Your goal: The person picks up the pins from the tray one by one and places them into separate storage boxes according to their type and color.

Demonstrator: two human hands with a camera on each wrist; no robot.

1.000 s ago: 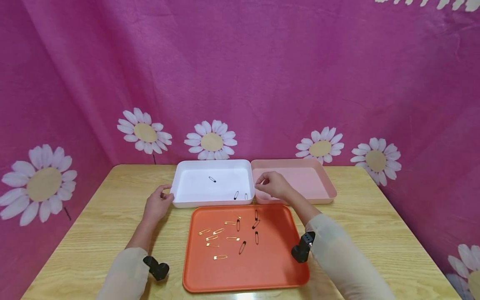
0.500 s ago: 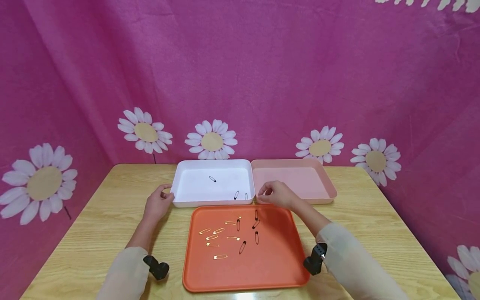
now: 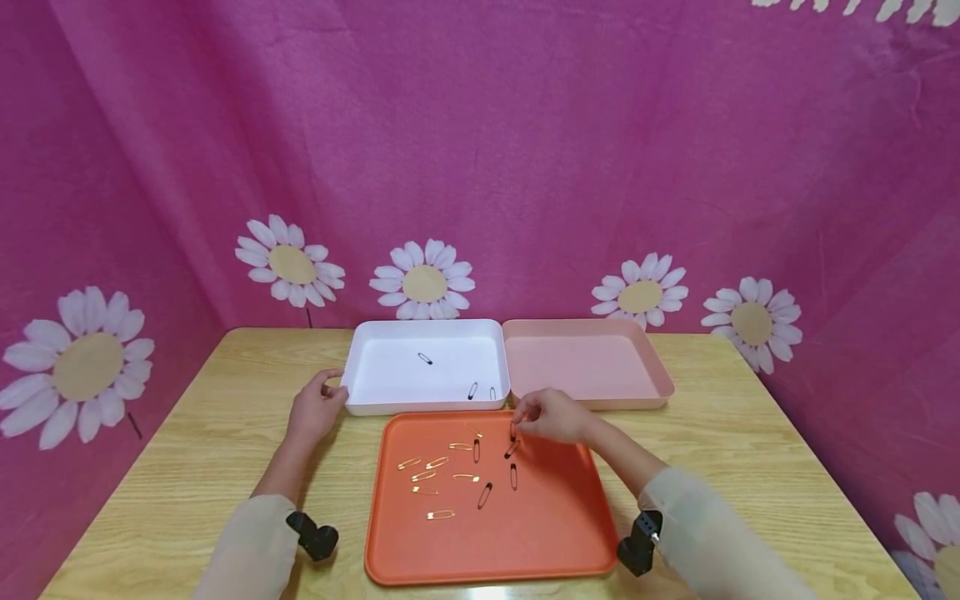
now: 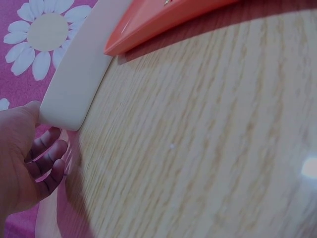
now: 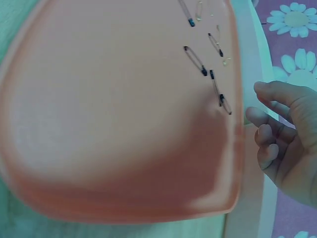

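Black metal safety pins (image 3: 485, 496), gold metal safety pins (image 3: 441, 515), here on the orange rectangular tray (image 3: 540, 533) under the right fingers (image 5: 280, 92); beyond them, pale-pink rectangular box (image 3: 592, 362), then white-daisied magenta cloth (image 3: 540, 167)!

R hand (image 3: 553, 415) back fr pink tray (image 3: 581, 367), nr blk pin (image 3: 513, 432)

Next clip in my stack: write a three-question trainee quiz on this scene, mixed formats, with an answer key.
1. Which tray does the left hand touch?
2. True or false: the orange tray holds both gold pins and black pins.
3. In the head view, which is nearest the right hand? A) gold pins; B) black pins; C) left hand.

Key:
1. The white tray, at its side.
2. True.
3. B; one lies right by it.
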